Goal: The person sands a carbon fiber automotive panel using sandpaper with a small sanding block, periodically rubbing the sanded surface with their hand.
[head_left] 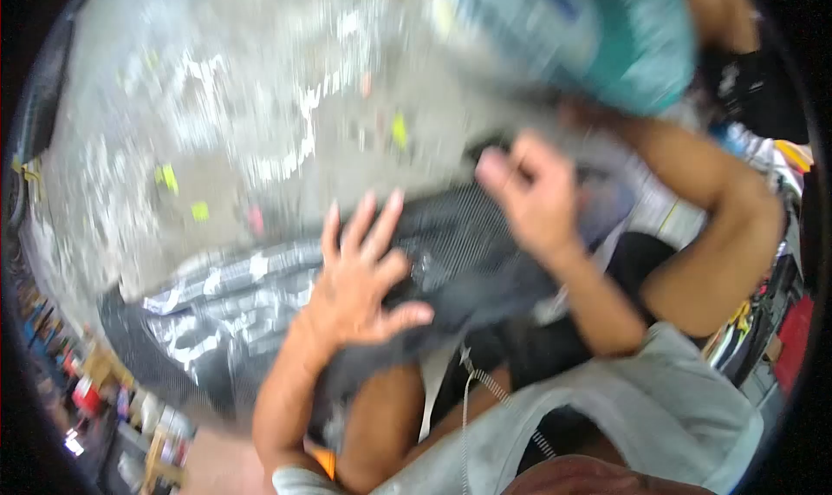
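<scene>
A long black part with a ribbed, mesh-like surface [464,235] and shiny clear plastic film [208,322] on its left portion lies across my lap area. My left hand [360,278] rests on it near the middle, fingers spread and holding nothing. Over the part's upper right edge is my right hand [533,183], its fingers curled together. A small dark shape [490,146] shows beside those fingers; blur hides whether they hold it.
Grey floor [286,87] with yellow-green and pink marks spreads ahead. At the top right is a blurred teal and white container [572,35], near another person's arm [719,14]. Cluttered goods [113,391] stand at the lower left, with more items at the right edge.
</scene>
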`<state>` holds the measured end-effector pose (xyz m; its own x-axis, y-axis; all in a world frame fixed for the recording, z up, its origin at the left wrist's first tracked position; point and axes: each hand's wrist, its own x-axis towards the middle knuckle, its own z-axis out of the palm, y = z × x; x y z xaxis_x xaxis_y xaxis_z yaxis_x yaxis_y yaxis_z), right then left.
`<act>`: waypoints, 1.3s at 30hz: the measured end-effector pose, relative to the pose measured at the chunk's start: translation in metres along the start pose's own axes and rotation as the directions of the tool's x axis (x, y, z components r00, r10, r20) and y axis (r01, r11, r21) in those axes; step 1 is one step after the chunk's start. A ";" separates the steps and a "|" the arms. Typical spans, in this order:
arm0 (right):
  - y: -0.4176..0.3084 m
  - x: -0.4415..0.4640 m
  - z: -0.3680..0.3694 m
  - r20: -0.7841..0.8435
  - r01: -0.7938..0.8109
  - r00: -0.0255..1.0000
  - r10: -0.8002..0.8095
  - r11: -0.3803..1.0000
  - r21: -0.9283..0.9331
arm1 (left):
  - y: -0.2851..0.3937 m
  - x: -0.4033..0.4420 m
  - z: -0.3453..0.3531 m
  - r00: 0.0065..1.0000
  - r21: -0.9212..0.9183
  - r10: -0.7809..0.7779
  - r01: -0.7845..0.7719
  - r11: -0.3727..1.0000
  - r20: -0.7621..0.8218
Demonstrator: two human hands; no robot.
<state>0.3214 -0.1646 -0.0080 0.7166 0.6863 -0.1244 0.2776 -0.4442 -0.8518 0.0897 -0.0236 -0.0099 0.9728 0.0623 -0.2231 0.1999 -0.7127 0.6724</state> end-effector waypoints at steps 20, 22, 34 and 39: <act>-0.058 0.151 -0.071 -0.149 0.423 0.860 -0.488 0.845 -0.326 | -0.001 -0.022 0.016 0.992 0.115 0.103 -0.094 0.989 -0.073; 0.012 0.214 -0.066 0.321 0.283 0.945 -0.060 0.643 -0.712 | -0.002 -0.022 0.017 0.996 0.090 0.074 -0.069 0.994 -0.055; 0.160 0.296 -0.046 0.652 0.611 0.748 0.123 0.257 -0.749 | -0.004 -0.023 0.020 0.989 0.104 0.110 -0.100 0.990 -0.102; 0.087 0.262 -0.068 0.272 0.293 0.955 -0.116 0.512 -0.808 | -0.012 -0.019 0.020 0.970 0.048 0.163 -0.157 0.986 -0.179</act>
<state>0.5772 -0.0626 -0.0800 0.4779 0.8640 -0.1585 0.8686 -0.4917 -0.0615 0.0665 -0.0302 -0.0284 0.9974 0.0692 0.0200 0.0385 -0.7467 0.6641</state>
